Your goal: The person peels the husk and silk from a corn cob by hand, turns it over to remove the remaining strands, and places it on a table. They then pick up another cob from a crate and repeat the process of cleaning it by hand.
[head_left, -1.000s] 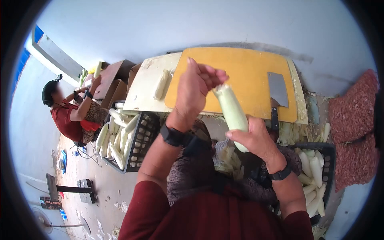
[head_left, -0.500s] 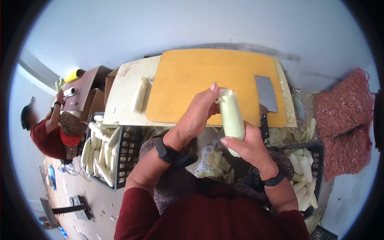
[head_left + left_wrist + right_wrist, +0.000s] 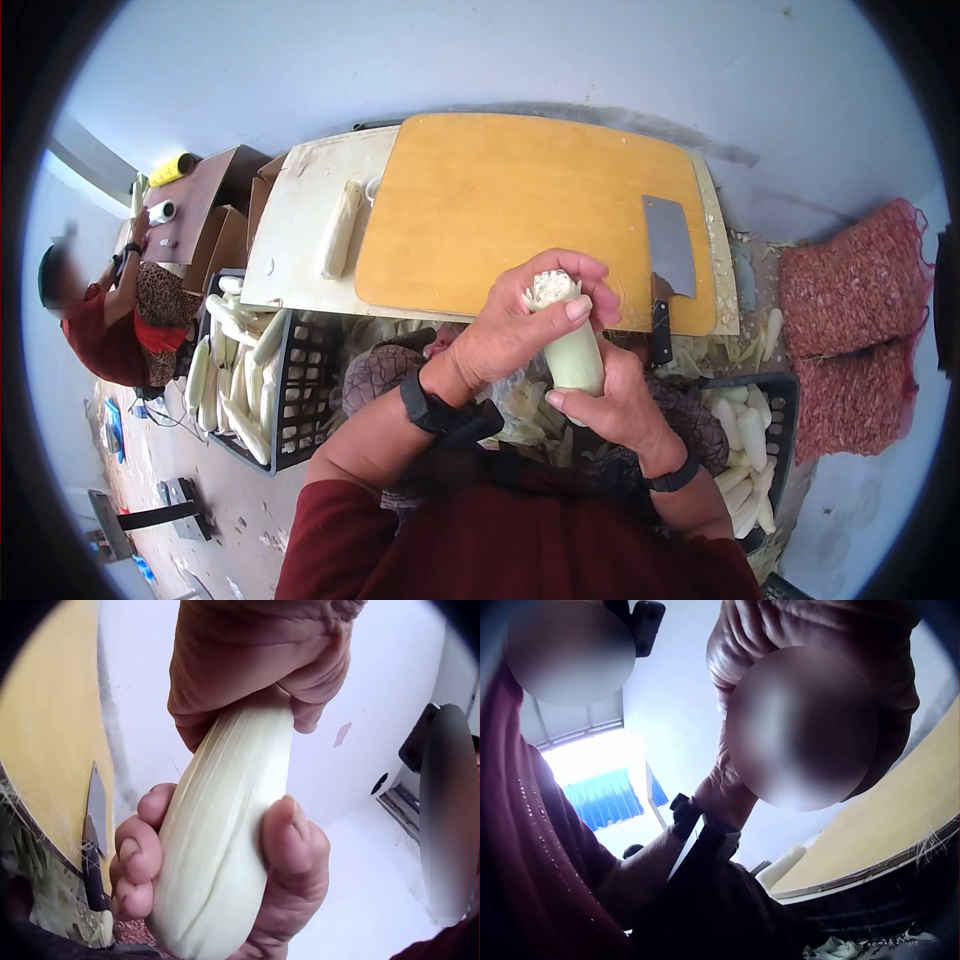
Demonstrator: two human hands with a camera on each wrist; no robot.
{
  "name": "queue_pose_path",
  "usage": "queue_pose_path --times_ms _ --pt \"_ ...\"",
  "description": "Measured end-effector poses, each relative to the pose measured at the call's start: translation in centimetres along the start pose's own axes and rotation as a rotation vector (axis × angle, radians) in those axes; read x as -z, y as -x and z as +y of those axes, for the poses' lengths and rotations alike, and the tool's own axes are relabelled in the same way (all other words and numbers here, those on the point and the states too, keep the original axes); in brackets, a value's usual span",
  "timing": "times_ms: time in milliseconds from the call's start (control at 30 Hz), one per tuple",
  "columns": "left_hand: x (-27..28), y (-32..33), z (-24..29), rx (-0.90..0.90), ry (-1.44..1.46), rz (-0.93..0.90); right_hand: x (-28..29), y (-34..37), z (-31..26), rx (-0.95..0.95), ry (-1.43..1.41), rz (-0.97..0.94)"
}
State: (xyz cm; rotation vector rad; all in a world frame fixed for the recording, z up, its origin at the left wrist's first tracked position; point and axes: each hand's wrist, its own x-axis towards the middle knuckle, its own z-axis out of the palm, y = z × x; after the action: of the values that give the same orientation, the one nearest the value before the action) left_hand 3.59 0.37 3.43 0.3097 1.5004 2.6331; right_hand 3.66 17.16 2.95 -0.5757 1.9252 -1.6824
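Starting well to the left of our fingers, we see another person in a red top, then a black crate of pale corn ears, nearer us. Beyond the fingers of our left hand, to their left, a husk-covered ear lies on the pale board, beside the yellow board. Our left hand grips the upper part of the pale-husked corn ear, its fingers curled round the far side and its thumb across the near side, just below the ragged, cut-looking end, which pokes up between them. Lower down, our right hand has its fingers and thumb closed round the ear's rounded end. So the ear lies between our two hands, cut end up and tilted, in front of the yellow board. We judge the step in hand to be working at the husk round that end; any pull there would call for a firm lower grip and fingertips getting under the leaf edge. Past our right fingers, the cleaver rests on the yellow board, its handle pointing back towards us; farther right stand another crate of ears and red mesh sacks.
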Motion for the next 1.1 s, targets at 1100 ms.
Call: queue_pose_path --times_ms 1100 --pt "-0.9 0.5 -0.2 0.089 -0.071 0.085 0.3 0.3 0.0 -0.16 -0.159 -0.103"
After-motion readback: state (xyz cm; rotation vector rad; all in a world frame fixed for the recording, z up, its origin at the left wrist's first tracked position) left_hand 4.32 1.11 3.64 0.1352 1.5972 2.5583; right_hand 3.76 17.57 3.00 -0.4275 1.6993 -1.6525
